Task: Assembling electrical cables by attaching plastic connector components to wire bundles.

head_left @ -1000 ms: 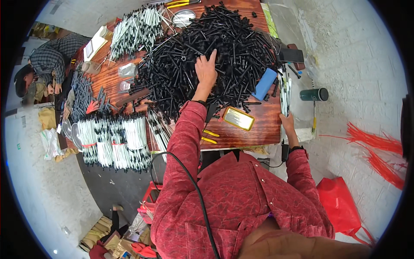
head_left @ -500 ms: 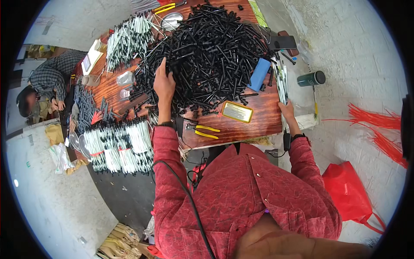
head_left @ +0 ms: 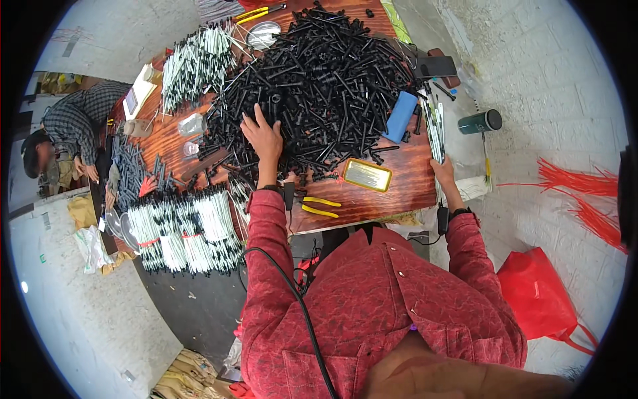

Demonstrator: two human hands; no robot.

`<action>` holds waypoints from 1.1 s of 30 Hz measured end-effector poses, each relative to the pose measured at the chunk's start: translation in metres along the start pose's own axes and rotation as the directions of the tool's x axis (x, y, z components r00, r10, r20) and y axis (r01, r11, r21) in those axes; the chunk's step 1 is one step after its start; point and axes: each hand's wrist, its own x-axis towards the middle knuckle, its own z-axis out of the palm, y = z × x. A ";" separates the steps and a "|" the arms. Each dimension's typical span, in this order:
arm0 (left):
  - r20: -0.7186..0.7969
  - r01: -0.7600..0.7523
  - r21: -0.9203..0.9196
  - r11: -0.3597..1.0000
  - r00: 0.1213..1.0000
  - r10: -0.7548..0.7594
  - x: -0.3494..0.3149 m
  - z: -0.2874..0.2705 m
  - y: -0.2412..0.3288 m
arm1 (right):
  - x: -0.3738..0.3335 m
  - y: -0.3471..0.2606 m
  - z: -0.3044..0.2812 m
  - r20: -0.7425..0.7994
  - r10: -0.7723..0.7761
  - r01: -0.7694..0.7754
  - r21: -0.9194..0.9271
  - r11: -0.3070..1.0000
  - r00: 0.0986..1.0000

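My left hand (head_left: 264, 138) lies over the near-left part of a big heap of black plastic rods (head_left: 325, 100), its fingers spread and nothing visible held in them. At the table's right edge, my right hand (head_left: 443, 171) is closed around the lower end of a slim bundle of white rods with dark ends (head_left: 435, 130), which point away from me. Below the heap rests a yellow-rimmed tray (head_left: 367, 187) holding thin pale pins. Yellow-handled pliers (head_left: 320, 206) lie just right of my left wrist, their head hidden by it.
A blue block-like case (head_left: 401, 117) lies at the heap's right side. White rods are piled (head_left: 199, 66) at back left, and tied bundles (head_left: 186, 229) lie at near left. A dark green bottle (head_left: 480, 122) is to the right. Another person (head_left: 73, 126) bends over at far left.
My left hand has moved right and slightly nearer, and its fingers have spread over the black rods. My right hand stays on the bundle, almost unmoved.
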 end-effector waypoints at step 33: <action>0.376 0.475 -0.208 0.855 0.846 -0.379 -0.082 -0.023 0.054 | -0.030 0.009 -0.010 -0.136 -0.165 0.162 -0.030 0.986 0.977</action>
